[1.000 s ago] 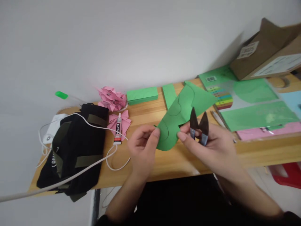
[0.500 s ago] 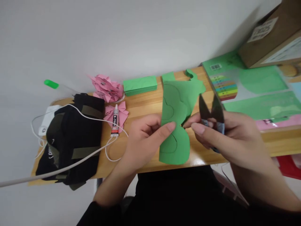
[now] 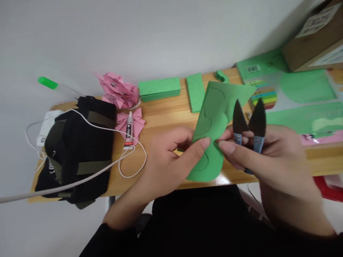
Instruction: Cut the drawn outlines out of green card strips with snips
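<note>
- both hands pinch the green paper [image 3: 211, 121]: left hand [image 3: 171, 157] thumb-and-fingers, right hand [image 3: 257, 153] also gripping open snips [image 3: 249, 123].
- i judge cutting along the traced curves comes next; paper needs steadying.

I see a green paper sheet [image 3: 214, 117] at the centre of the frame, tilted so its top leans to the right, with curved pencil outlines drawn on it and a rounded lower end. It is pinched at its middle from both sides, above the near table edge. Just right of it, small snips [image 3: 249, 125] point upward, the two dark blades parted in a V, with blue handles below.
</note>
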Demonstrator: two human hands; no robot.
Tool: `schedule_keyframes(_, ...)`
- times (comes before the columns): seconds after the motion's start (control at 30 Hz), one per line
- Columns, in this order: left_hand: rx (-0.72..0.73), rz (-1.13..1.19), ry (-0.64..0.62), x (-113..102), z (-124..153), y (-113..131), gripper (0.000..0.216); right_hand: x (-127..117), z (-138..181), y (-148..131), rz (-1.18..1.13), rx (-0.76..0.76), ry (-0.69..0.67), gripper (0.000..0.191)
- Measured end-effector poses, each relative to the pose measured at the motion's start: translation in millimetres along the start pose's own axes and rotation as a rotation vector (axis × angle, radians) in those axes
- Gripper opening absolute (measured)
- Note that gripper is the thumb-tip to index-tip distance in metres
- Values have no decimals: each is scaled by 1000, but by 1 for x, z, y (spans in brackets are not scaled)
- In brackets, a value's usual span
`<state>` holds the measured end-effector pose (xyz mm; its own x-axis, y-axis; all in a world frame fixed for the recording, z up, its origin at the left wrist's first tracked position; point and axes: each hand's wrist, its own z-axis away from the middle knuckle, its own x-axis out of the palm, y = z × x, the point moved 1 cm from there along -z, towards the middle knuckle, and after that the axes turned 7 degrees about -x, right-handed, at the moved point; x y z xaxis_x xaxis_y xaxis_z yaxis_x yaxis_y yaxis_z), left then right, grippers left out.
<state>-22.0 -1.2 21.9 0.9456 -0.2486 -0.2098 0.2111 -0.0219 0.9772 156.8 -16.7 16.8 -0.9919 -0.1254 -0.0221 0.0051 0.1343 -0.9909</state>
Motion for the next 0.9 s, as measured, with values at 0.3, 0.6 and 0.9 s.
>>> schedule_keyframes(0.3, 147, -178, 86, 4, 3, 2, 34, 11, 0, -5, -110, 171, 190, 16)
schedule_keyframes(0.6, 146, -113, 170, 9, 7, -5, 29, 16, 1, -1, -200, 199, 339, 17)
schedule_keyframes(0.9, 75, -33, 147, 9, 8, -9, 28, 18, 5, -6, -166, 170, 311, 15)
